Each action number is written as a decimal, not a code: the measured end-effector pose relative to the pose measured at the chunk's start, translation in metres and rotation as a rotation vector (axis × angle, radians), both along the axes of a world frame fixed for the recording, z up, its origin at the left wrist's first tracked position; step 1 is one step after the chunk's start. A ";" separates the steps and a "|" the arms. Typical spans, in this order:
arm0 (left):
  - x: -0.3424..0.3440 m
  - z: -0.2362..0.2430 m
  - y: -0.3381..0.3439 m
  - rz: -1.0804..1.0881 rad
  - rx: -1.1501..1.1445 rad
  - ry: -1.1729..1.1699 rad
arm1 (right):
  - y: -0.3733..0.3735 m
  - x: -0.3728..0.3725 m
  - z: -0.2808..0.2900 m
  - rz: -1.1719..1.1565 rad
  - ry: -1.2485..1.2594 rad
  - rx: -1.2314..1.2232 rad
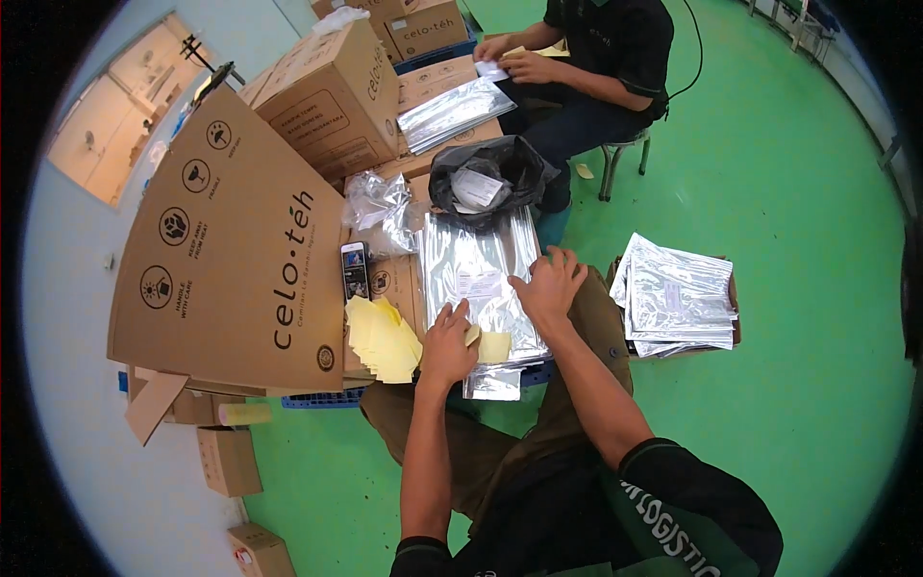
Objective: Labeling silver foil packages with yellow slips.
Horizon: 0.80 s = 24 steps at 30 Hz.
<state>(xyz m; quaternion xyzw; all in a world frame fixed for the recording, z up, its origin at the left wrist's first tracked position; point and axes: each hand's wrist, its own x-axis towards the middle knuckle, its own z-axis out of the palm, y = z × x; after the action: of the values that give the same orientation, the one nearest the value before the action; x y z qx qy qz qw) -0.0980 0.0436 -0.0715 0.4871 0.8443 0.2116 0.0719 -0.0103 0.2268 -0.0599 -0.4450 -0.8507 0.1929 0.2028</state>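
Note:
A stack of silver foil pouches lies in front of me, and the top pouch carries a white label. My left hand rests on the near left part of the pouches, fingers stretched out. A small yellow paper slip touches it by the thumb; whether it is pinched I cannot tell. Beside that, another yellow slip lies on the foil. My right hand is open, fingers spread, over the right edge of the stack. Left of my left hand is a pile of yellow papers.
A black plastic bag stands behind the pouches, next to clear plastic and a phone. A large carton rises at left. More pouches fill a box at right. A co-worker sits far right, handling paper.

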 end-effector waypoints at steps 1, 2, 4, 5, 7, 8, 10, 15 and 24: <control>0.000 0.000 0.000 -0.006 -0.001 0.008 | 0.001 -0.001 -0.004 -0.006 0.008 -0.001; 0.001 0.001 0.001 -0.006 0.006 0.001 | 0.001 -0.002 -0.009 -0.007 0.037 0.025; 0.004 0.003 0.000 0.000 0.010 -0.002 | 0.004 -0.001 -0.012 -0.003 0.069 0.049; 0.005 0.005 -0.002 0.036 0.035 -0.034 | 0.006 -0.002 -0.012 -0.032 0.077 -0.100; 0.011 0.013 0.001 0.059 0.060 -0.065 | 0.011 -0.002 -0.016 -0.072 0.086 -0.247; 0.017 0.017 -0.001 0.080 0.127 0.001 | 0.011 -0.002 -0.020 -0.067 0.102 -0.215; 0.027 0.029 -0.001 0.097 0.189 0.065 | 0.010 0.000 -0.024 -0.066 0.116 -0.188; 0.036 0.049 -0.010 0.110 0.292 0.075 | 0.009 0.001 -0.025 -0.044 0.155 -0.079; 0.039 0.077 -0.053 0.597 0.410 -0.188 | 0.036 0.053 -0.023 -0.049 0.522 -0.149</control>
<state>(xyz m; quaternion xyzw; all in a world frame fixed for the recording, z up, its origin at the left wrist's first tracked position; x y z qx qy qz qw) -0.0589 -0.0095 0.0055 0.2023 0.8789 0.4316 -0.0147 0.0428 0.2631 -0.0828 -0.4144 -0.7419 0.3581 0.3868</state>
